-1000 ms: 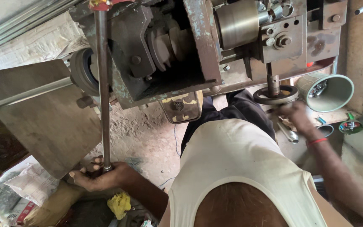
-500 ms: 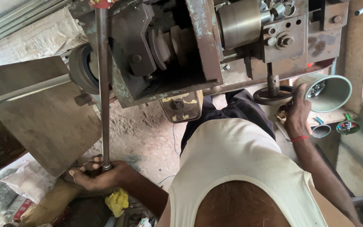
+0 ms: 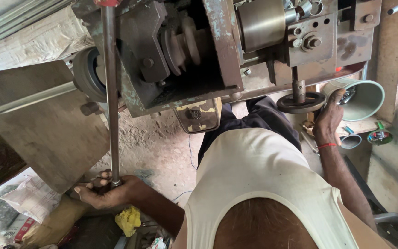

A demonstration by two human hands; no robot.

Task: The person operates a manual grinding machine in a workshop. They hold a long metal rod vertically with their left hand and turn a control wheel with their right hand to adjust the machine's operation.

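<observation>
Left hand point(image 3: 104, 191) fingers wrap the long grey steel lever rod point(image 3: 112, 101), lower left. Right hand point(image 3: 329, 117) fingers curl on the dark round iron handwheel point(image 3: 301, 102); rusty grey-green machine body point(image 3: 217, 50) fills the upper frame, pale green plastic tub point(image 3: 367, 99) at right.

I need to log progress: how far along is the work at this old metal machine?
Done: nothing shows as finished. In hand: the left hand grips the end of the long steel lever rod, and the right hand rests on the small dark round handwheel. What remains cannot be told.
</observation>
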